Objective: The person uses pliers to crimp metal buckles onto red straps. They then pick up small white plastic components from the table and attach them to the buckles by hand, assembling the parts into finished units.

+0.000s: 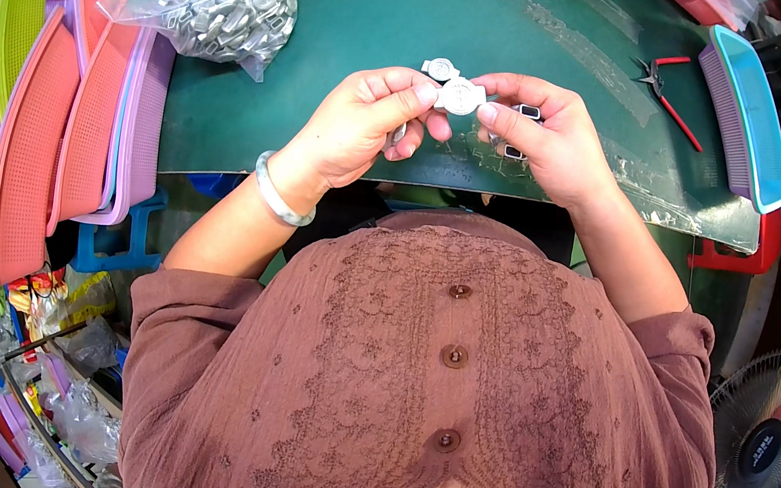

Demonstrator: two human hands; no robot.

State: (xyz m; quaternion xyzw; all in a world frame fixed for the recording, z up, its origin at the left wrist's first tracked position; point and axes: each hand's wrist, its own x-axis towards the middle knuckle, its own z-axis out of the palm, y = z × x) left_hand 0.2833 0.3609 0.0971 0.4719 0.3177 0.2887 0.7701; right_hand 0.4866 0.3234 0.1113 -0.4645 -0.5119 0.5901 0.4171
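Observation:
Pinched between both hands over the table's near half is a round silver metal piece point(461, 98) with lugs at its sides, shaped like a small watch case. My left hand point(369, 120) is closed on its left side, thumb on top; a second, smaller silver round piece point(440, 70) sticks out just beyond the left fingertips. Another bit of silver shows below the left thumb, too hidden to make out. My right hand point(552, 142) grips the round piece's right side. Small dark-faced rectangular links point(515, 152) with silver edges poke from among the right fingers.
A clear plastic bag point(234, 7) of silver metal parts lies at the far left of the green table point(376, 0). Red-handled pliers point(673, 99) rest at the right, beside a blue and purple basket point(752, 121). Stacked plastic baskets point(31, 150) line the left; a fan point(765, 441) stands lower right.

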